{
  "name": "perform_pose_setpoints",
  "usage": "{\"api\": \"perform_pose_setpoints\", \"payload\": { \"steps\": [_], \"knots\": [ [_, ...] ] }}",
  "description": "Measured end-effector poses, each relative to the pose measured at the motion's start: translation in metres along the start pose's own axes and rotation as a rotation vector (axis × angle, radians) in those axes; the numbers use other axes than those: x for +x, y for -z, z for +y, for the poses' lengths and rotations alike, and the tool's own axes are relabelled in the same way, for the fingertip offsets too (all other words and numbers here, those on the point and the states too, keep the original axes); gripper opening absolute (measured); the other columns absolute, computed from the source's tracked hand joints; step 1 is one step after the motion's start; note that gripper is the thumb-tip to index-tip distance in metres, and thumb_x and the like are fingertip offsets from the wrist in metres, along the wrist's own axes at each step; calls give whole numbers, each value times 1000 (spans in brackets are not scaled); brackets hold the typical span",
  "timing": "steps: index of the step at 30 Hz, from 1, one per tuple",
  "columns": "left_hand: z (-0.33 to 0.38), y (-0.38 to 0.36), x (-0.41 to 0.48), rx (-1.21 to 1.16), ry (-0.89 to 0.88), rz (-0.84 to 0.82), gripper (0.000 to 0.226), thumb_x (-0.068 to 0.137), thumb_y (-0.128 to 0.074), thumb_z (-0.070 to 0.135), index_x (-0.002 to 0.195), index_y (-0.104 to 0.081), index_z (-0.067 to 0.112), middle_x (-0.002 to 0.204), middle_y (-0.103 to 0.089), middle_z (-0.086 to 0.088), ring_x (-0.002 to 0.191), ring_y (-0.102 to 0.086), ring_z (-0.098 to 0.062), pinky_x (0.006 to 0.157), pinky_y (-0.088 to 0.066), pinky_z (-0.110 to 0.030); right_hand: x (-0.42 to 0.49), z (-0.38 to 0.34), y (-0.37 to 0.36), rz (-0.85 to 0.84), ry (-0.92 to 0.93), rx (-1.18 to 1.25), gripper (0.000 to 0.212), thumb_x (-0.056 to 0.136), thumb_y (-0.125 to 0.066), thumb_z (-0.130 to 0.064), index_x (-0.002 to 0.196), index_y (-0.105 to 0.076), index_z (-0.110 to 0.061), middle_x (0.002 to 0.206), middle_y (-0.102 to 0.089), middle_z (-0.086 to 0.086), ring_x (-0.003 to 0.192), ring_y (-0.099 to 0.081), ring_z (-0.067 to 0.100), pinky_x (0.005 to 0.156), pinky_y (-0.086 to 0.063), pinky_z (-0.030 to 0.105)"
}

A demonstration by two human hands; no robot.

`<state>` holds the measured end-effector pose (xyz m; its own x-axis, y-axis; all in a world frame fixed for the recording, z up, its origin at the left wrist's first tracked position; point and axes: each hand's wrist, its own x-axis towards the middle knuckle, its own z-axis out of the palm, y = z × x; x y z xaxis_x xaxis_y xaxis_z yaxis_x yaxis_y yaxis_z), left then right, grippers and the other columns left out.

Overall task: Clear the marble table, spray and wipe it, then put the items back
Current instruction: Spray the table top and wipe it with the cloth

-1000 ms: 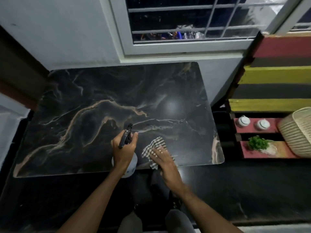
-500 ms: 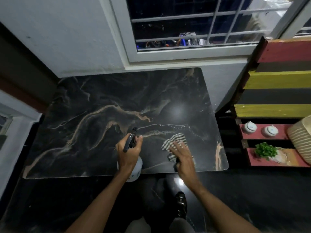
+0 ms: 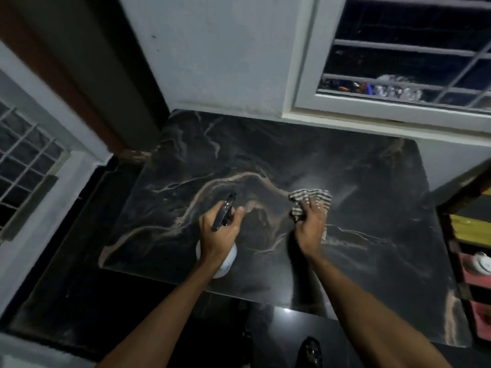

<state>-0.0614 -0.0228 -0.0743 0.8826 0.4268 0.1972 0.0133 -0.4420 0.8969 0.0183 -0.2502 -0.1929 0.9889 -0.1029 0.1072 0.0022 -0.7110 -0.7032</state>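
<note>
- The cloth is no longer by the near edge of the table; in the last second it has travelled inward and now sits near the middle, on the pale vein.
- The right hand has gone with it. Its fingers lie bent over the bunched cloth and the thumb seems to catch a fold on the left, though blur makes the grip hard to read exactly.
- The left hand has barely shifted relative to the table. It stays wrapped round the bottle, fingers closed about the neck below the black trigger head, with the white body hanging beneath the palm above the near part of the table.
- The bottle's nozzle points away from the person, toward the middle of the table. I see no spray leaving it.
- The tabletop carries nothing but the cloth and the hand on it, so clearing looks done.
- To my eye this is the wiping stroke under way: the near strip is covered and the pass is working inward, with the far side and the left still to do.
- The shelf at the right holds a white jar; I judge putting things back comes later.
</note>
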Motion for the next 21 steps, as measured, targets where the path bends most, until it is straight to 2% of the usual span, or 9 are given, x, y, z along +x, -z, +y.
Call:
{"api": "perform_pose_setpoints", "payload": {
  "steps": [2, 4, 6, 9, 11, 14, 16, 18, 21],
  "knots": [
    [-5, 9, 21, 31, 7, 16, 30, 89, -71, 25, 66, -59, 11, 59, -59, 1, 57, -60, -18, 58, -52, -40, -9, -44, -34, -147, 57, -4, 71, 70, -41, -12, 139, -58, -10, 153, -47, 18, 142, -40, 40, 121, -26, 58],
    [-7, 17, 40, 61, -31, 28, 31, 89, -73, 22, 66, -57, 11, 59, -58, -1, 56, -59, -20, 58, -51, -39, -24, -79, -64, -392, 322, 76, 68, 76, -42, -11, 142, -56, -12, 155, -46, 13, 147, -37, 32, 125, -21, 52],
    [-9, 23, 57, 65, -36, 41, 32, 89, -76, 17, 64, -55, 11, 58, -57, 1, 55, -57, -17, 57, -50, -38, -3, -88, -73, -407, 462, 65, 61, 80, -43, -16, 138, -61, -14, 152, -51, 10, 145, -40, 27, 125, -23, 47],
    [-18, 30, 76, 40, -57, 55, 32, 89, -76, 17, 65, -56, 9, 57, -57, 3, 55, -56, -15, 58, -50, -36, 57, -84, -86, -182, 167, 6, 62, 77, -42, -19, 135, -63, -14, 149, -53, 13, 140, -45, 37, 120, -28, 52],
    [-25, 33, 88, 32, -65, 73, 32, 89, -75, 19, 66, -57, 8, 58, -58, 1, 55, -58, -17, 58, -50, -36, 65, -103, -111, -193, 153, -23, 65, 76, -45, -11, 139, -59, -15, 153, -48, 14, 144, -39, 41, 120, -24, 57],
    [-34, 38, 103, 69, -103, 109, 28, 87, -77, 13, 67, -58, 7, 60, -59, 1, 57, -58, -14, 57, -48, -28, 38, -152, -144, -523, 598, 90, 75, 79, -48, 0, 149, -47, -27, 157, -45, 1, 147, -38, 25, 121, -26, 52],
    [-36, 40, 110, 101, -137, 112, 27, 87, -77, 10, 67, -59, 8, 60, -59, 2, 57, -57, -13, 57, -46, -22, 55, -154, -145, -570, 731, 78, 67, 82, -47, -6, 145, -52, -25, 154, -49, 2, 145, -42, 24, 121, -30, 47],
    [-37, 41, 114, 91, -162, 102, 29, 88, -77, 9, 66, -58, 8, 60, -59, 2, 56, -58, -13, 56, -48, -25, 104, -141, -133, -395, 590, 75, 50, 86, -52, -8, 133, -64, -17, 146, -57, 9, 138, -49, 27, 118, -34, 48],
    [-38, 38, 116, 77, -164, 99, 28, 89, -76, 10, 67, -60, 8, 60, -60, 2, 57, -60, -13, 56, -50, -30, 144, -111, -111, -212, 204, -83, 58, 79, -56, 1, 135, -61, -10, 151, -49, 18, 140, -44, 38, 122, -26, 50]
  ]
}}
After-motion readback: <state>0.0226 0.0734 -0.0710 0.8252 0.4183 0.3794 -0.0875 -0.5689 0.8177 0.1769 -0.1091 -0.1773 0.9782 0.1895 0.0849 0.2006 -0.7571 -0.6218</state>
